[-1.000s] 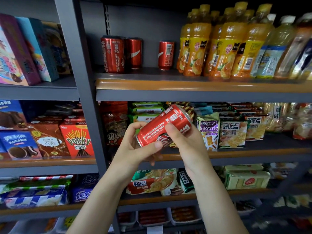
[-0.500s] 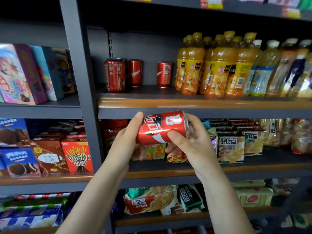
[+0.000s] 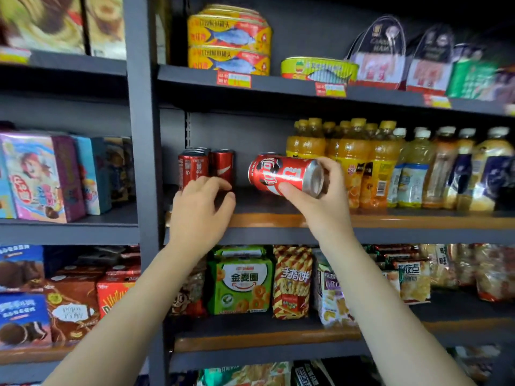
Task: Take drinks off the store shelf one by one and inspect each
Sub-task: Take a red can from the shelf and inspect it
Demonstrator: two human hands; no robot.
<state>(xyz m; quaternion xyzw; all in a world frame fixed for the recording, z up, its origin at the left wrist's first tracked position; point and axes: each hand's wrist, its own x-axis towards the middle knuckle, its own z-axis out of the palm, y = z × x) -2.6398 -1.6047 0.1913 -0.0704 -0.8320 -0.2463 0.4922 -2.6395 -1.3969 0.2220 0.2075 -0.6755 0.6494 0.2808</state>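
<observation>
A red cola can [image 3: 278, 174] lies on its side in the air over the drinks shelf [image 3: 390, 221], its silver end facing right. My right hand [image 3: 320, 196] grips that end, thumb under the can. My left hand [image 3: 200, 207] holds nothing and hovers with loosely bent fingers in front of the standing red cans [image 3: 195, 168] at the shelf's left end. Another can behind the held one is mostly hidden.
Orange juice bottles [image 3: 359, 160] and paler drink bottles [image 3: 415, 168] fill the shelf's right side. Fish tins [image 3: 228, 40] sit on the shelf above. Snack packs [image 3: 242, 280] line the shelf below. A grey upright post [image 3: 142, 162] separates the left bay of boxes.
My left hand has let go of the can and moved toward the standing cans. My right hand alone has raised the can to the drinks shelf. The view has tilted upward.
</observation>
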